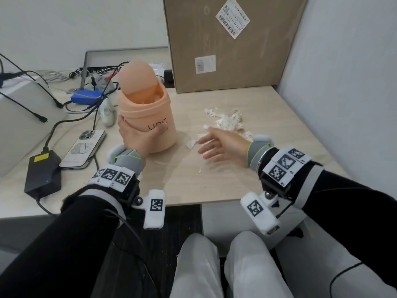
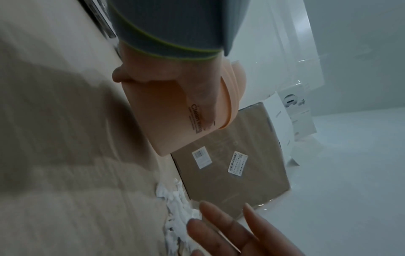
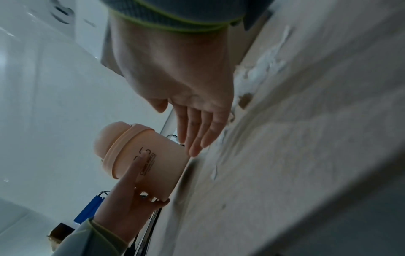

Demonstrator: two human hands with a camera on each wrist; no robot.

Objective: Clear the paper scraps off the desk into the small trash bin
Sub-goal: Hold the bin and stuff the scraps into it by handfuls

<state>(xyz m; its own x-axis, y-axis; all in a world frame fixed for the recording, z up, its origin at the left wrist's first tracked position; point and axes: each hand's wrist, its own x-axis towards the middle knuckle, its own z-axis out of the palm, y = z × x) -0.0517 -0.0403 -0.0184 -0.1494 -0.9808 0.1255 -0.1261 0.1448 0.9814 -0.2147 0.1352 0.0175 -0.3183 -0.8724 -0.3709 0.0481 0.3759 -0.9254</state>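
Paper scraps (image 1: 225,121) beyond right hand (image 1: 223,147) (flat)

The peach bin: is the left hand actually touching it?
Touching. In the head view the left hand wraps the bin's lower wall; the right wrist view shows its fingers pressed against the side.

1. We see the trash bin (image 1: 148,117) standing on the desk (image 1: 214,179), with the paper scraps (image 1: 225,121) to its right.
2. Behind the scraps, a cardboard box (image 1: 232,44) stands at the desk's back edge.
3. Left of the bin lie a phone (image 1: 83,149) and a power adapter (image 1: 43,173).
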